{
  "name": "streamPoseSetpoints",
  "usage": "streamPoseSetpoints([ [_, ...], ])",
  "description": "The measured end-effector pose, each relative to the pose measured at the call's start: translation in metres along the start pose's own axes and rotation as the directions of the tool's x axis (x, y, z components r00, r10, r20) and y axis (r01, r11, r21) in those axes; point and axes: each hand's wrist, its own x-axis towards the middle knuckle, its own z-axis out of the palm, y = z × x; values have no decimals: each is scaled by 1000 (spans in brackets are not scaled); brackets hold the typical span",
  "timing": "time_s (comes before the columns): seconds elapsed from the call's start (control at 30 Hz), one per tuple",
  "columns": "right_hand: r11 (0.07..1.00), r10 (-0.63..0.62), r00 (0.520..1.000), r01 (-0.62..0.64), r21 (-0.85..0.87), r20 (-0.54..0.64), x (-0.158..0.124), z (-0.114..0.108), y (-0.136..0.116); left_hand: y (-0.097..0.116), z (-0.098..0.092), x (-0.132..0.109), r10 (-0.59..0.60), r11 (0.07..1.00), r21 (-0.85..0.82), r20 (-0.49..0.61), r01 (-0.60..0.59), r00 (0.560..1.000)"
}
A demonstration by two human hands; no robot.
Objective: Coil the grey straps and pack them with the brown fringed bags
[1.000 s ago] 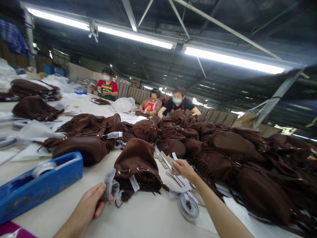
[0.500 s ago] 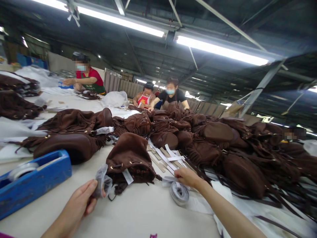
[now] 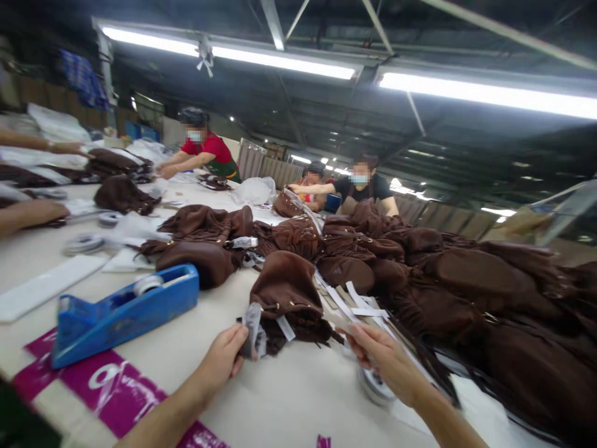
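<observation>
While the left hand (image 3: pixel 226 351) pinches some crinkly plastic wrap (image 3: pixel 254 330) between thumb and fingers, the right hand (image 3: pixel 380 354) is half-curled above a grey roll (image 3: pixel 374 391), can't tell if it's gripping anything. Brown bag (image 3: pixel 286 286)'s sitting toward the table (image 3: pixel 284 407)'s near edge, blue tape dispenser (image 3: pixel 130 317) off left.

L grip (image 3: pixel 227 353) pinched, thumb up; R grip (image 3: pixel 377 354) pinched, curled; arms (image 3: pixel 184 398) fwd.

Tube lights (image 3: pixel 282 62) glare white under a dim ceiling (image 3: pixel 326 121), with soft blur and stretching toward the edges
</observation>
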Motion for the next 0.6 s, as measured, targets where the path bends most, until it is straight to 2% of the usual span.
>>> streamPoseSetpoints([
  [0.13,981,-12,999,19,192,-41,-13,54,-5,-7,-5,-1,10,1000,-9,-23,-10,1000],
  [0.3,977,28,993,-52,205,115,-19,109,-3,-10,-10,-16,-8,1000,-18,-50,7,999],
  [0.47,984,99,968,-130,124,229,-21,138,-3,-2,-26,-28,-134,979,-150,21,136,991],
  [0.53,976,143,949,-182,119,282,-22,145,-6,2,-32,-29,-167,971,-164,46,172,985],
  [0.6,962,210,936,-249,108,284,-23,150,-8,5,-35,-27,-173,974,-142,46,177,984],
])
